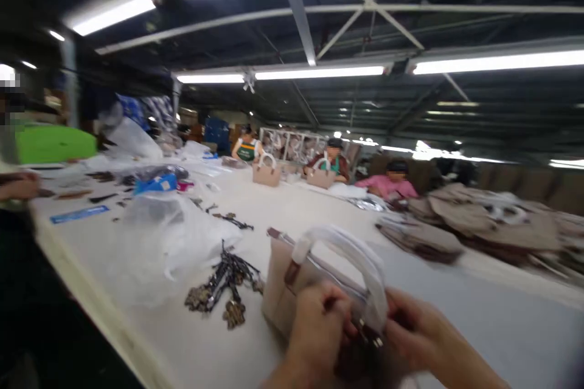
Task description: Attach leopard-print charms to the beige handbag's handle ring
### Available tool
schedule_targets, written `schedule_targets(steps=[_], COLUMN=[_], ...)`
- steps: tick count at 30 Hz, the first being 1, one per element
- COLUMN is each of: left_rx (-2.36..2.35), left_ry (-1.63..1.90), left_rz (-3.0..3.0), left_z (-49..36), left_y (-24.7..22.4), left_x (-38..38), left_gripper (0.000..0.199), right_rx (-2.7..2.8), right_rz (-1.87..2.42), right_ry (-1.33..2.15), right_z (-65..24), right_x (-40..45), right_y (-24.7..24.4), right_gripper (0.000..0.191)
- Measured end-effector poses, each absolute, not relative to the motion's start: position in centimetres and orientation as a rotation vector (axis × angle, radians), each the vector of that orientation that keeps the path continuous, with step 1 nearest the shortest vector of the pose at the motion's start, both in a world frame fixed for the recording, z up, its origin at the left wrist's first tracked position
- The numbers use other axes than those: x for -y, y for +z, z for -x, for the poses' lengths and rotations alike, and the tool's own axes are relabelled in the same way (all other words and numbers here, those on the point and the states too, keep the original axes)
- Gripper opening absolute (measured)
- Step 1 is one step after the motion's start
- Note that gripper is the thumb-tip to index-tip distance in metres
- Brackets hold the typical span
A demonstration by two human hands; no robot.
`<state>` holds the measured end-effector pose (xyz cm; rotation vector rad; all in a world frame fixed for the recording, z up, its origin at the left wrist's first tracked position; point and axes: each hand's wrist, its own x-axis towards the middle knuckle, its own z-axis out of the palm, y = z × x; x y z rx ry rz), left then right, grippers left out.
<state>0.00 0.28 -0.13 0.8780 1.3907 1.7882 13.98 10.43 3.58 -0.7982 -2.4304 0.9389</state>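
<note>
Viewed remotely through the head camera; near field partly blurred. I had the beige handbag (278,279) on the table (479,316) at the near edge, its white-wrapped handle (351,246) arched upward. My left hand (323,313) lay against its near side, fingers curled in; I could not tell what, if anything, they pinched. My right hand (417,325) grasped the bag beside the handle's right base, thumb towards me. Dark trim with small shiny metal parts (371,334) showed between the hands, and the left hand hid part of the bag's near face.

Surroundings: a heap of bronze-coloured charms on dark cords (230,282) lay just left of the bag, crowding that side; contact could not be determined. Behind the heap, a translucent plastic bag (155,237) spread over much of the left surface. Beyond it I noted blue plastic (157,183) and, nearer the left edge, a flat blue packet (79,214). To the right, flat brown pieces (420,237) and a larger fabric pile (497,219) occupied the far side. Two more handbags (266,174) stood upright across the table, near seated co-workers (247,151). Another person's hand (20,186) showed at far left.
</note>
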Motion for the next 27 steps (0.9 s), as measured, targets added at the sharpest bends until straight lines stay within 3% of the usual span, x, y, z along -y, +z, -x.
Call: schedule_targets(steps=[4, 18, 27], left_rx=[-1.448, -1.87, -1.378], left_ry=[1.675, 1.435, 1.615], left_rz=[-0.976, -1.536, -1.006], left_z=[-0.1, -0.1, -1.7], left_y=[-0.2, 0.5, -0.7], left_x=[-0.4, 1.6, 0.6], left_gripper=[0.008, 0.02, 0.013], right_rx=[2.318, 2.281, 2.282], right_rz=[0.794, 0.594, 0.602], right_ry=[1.261, 1.176, 1.217], right_z=[-14.2, -14.3, -14.2], right_x=[-10.3, -10.4, -10.7], right_y=[3.4, 3.4, 2.7], right_gripper=[0.023, 0.024, 0.016])
